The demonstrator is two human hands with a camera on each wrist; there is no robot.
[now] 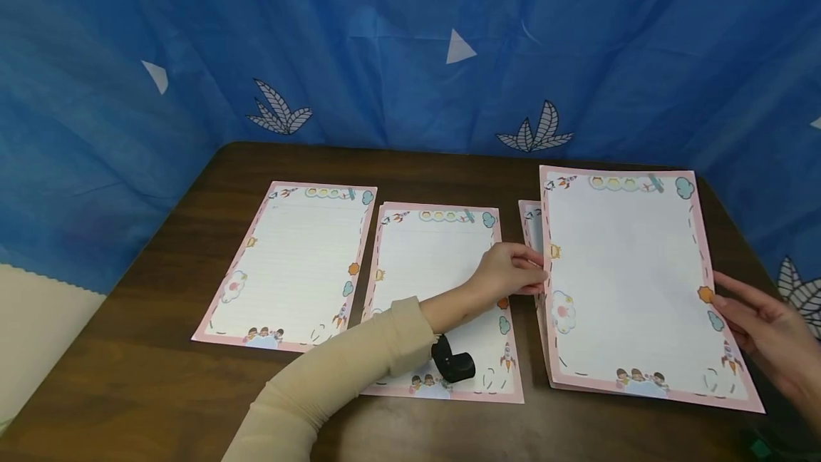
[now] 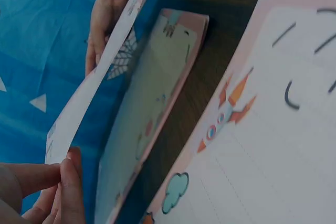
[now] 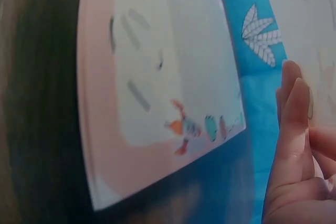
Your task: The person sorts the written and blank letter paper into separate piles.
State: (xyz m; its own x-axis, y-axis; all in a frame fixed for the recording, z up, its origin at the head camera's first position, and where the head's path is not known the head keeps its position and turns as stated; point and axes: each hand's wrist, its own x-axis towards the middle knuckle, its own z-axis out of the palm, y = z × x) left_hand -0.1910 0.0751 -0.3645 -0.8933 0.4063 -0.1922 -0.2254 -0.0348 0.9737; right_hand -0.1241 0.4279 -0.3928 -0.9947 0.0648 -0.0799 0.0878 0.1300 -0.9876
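Note:
A sheet of paper (image 1: pixel 628 276) with a pink cartoon border is raised above the table at the right, held between both hands. My left hand (image 1: pixel 507 273) pinches its left edge; the left wrist view shows thumb and fingers (image 2: pixel 71 192) on a corner of the sheet (image 2: pixel 86 90), seen nearly edge-on. On the opposite edge, my right hand (image 1: pixel 766 326) pinches the paper, its fingers (image 3: pixel 294 124) against the sheet (image 3: pixel 310 19) in the right wrist view. Below the raised sheet lies a stack of matching paper (image 2: pixel 149 114), mostly covered in the head view.
Two more piles or sheets of the same design lie on the dark wooden table (image 1: pixel 128 348): left paper (image 1: pixel 295 269) and middle paper (image 1: pixel 436 255), the latter beneath my left forearm. A black wrist device (image 1: pixel 454 362) hangs at the left wrist. A blue patterned curtain (image 1: pixel 398 48) stands behind.

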